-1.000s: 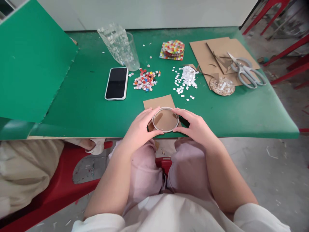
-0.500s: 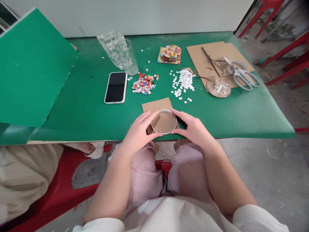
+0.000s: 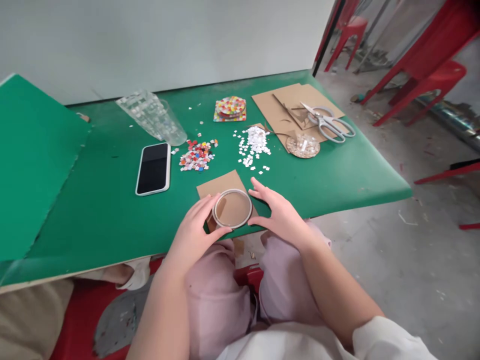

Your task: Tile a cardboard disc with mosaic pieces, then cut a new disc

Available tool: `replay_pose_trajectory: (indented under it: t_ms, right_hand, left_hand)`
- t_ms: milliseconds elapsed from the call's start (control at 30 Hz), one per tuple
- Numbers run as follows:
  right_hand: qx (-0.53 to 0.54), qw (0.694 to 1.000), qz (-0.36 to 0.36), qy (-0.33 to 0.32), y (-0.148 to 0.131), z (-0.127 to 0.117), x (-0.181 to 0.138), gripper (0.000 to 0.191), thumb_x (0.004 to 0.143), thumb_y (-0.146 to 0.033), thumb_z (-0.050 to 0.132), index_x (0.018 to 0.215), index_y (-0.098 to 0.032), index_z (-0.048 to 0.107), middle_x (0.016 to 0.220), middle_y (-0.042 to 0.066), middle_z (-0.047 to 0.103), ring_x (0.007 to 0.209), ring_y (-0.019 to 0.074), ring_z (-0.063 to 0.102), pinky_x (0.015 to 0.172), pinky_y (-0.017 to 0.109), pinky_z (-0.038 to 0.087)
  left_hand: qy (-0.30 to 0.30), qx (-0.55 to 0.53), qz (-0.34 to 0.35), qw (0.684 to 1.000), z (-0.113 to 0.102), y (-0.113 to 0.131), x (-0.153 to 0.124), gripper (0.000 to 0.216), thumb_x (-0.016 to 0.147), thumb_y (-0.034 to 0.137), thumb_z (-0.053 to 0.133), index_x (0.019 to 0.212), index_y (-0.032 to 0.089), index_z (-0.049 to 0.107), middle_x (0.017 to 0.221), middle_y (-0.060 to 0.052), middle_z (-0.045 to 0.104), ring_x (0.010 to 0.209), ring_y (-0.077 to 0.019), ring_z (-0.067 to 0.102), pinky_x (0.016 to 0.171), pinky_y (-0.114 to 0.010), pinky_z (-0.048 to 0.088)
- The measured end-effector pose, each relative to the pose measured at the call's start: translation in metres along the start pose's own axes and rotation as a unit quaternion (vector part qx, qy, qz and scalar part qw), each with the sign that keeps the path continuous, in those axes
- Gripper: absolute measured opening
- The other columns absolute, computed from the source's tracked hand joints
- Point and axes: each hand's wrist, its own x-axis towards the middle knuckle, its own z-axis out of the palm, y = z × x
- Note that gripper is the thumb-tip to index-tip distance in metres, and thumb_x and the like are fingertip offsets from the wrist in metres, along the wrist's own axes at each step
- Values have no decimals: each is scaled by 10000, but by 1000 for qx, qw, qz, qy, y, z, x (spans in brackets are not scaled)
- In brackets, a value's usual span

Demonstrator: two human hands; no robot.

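A pale round ring [image 3: 232, 226], shaped like a roll of tape, lies on a square of brown cardboard [image 3: 221, 182] at the table's near edge. Cardboard shows through its middle. My left hand [image 3: 197, 227] curves round the ring's left side, thumb at the near rim and fingertips at the far rim. Off the right side, my right hand [image 3: 279, 212] is open with thumb and fingers spread, just apart from the ring. Beyond the cardboard lie a heap of coloured mosaic tiles [image 3: 197, 156] and a heap of white tiles [image 3: 257, 140].
A phone [image 3: 153, 169] lies left. Behind it are a leaning clear cup [image 3: 172, 122] and tile sheets [image 3: 140, 112]. Mosaic coasters [image 3: 230, 107] sit at the back. To the right are scissors [image 3: 330, 125], cardboard sheets [image 3: 268, 100] and a round tiled piece [image 3: 303, 146]. Another person's leg [image 3: 33, 315] is left.
My right hand has come off the ring and its fingers have spread. My left hand stays on the ring. The view has turned, so the table appears shifted left and lower.
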Motion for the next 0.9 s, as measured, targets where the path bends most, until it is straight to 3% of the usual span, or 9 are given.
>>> replay_pose_trajectory:
  t_ms: [300, 433, 633, 767, 900]
  right_hand:
    - [-3, 1000, -21, 0, 4, 4, 1, 830, 757, -254, 655, 1427, -273, 166, 1214, 57, 599, 1161, 190, 519, 1046, 442, 309]
    - [-23, 999, -40, 6, 6, 4, -2, 715, 762, -295, 651, 1381, -273, 295, 1225, 43, 589, 1137, 190, 534, 1054, 437, 306]
    - [-75, 994, -75, 34, -14, 7, 12, 589, 819, -455, 546, 1320, -173, 421, 1374, 135, 428, 1292, 225, 360, 1045, 404, 340]
    - [-134, 983, -124, 1, -39, 26, 41, 710, 855, -561, 394, 1343, -46, 375, 1415, 165, 355, 1352, 252, 230, 1107, 427, 214]
    - [-185, 972, -132, -63, -43, 50, 57, 830, 846, -642, 279, 1357, 11, 327, 1401, 201, 359, 1343, 285, 242, 1100, 479, 182]
  left_hand:
    - [6, 17, -3, 1000, 0, -1, 2, 683, 728, 493, 610, 1328, 275, 368, 1352, -67, 455, 1246, -254, 411, 1027, -423, 355]
    - [1, 15, -6, 1000, 0, 1, 2, 684, 732, 495, 604, 1334, 286, 357, 1359, -63, 445, 1258, -259, 395, 1029, -435, 349]
    - [-4, -16, -13, 1000, -2, 2, 1, 709, 721, 479, 621, 1343, 287, 340, 1361, -67, 441, 1258, -264, 394, 1019, -442, 352]
    - [-8, -101, -12, 995, -4, 9, 3, 869, 720, 404, 647, 1414, 284, 139, 1359, -81, 443, 1248, -241, 414, 1002, -412, 369]
    - [-4, -138, -33, 990, 1, 13, 5, 994, 734, 352, 632, 1418, 264, -83, 1413, -102, 372, 1296, -226, 352, 998, -383, 370]
